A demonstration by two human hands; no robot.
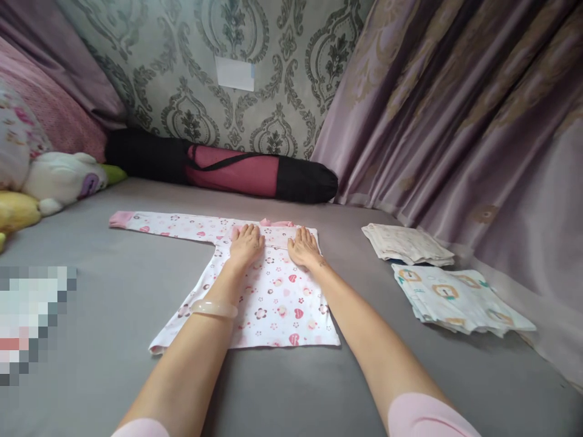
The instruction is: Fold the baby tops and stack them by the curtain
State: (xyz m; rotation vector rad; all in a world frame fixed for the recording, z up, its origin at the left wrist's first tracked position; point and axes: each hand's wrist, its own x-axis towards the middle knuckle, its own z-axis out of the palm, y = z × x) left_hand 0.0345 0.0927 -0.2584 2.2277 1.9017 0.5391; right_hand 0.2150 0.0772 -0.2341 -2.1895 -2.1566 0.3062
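A small white long-sleeved shirt (273, 303) with pink hearts and flowers lies spread on the grey sheet. Its left sleeve (182, 224) stretches out to a pink cuff, while the right sleeve is folded across the upper body. My left hand (247, 246) rests flat on the shirt near the collar, fingers extended. Flat on the folded sleeve by the right shoulder lies my right hand (304, 247), its fingers also stretched out. Between the hands, the pink collar trim shows at the top edge. A pale bangle (214, 308) circles my left wrist.
Two folded cloth stacks, one pale patterned (405, 243) and one white with orange prints (455, 297), sit at the right. A long black and maroon bag (232, 170) lies along the wall. Plush toys (64, 179) are at the left, above a pixelated item (31, 315).
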